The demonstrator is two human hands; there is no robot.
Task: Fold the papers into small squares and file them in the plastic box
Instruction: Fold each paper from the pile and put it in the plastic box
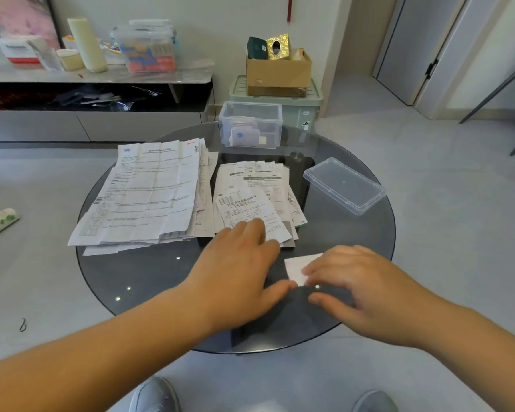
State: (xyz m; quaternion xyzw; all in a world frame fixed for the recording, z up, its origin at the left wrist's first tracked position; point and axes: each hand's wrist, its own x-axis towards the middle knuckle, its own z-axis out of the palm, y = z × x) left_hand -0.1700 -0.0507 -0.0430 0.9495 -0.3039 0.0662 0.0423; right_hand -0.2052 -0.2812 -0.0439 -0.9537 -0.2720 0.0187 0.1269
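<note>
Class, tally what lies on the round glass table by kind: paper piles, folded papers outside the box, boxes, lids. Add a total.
Paper piles: 2
Folded paper: 1
Box: 1
Lid: 1
Total: 5

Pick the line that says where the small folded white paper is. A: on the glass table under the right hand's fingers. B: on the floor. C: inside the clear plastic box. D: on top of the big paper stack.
A: the folded paper lies on the glass table near its front edge, with the right hand resting its fingers on it, far from the plastic box.
</note>
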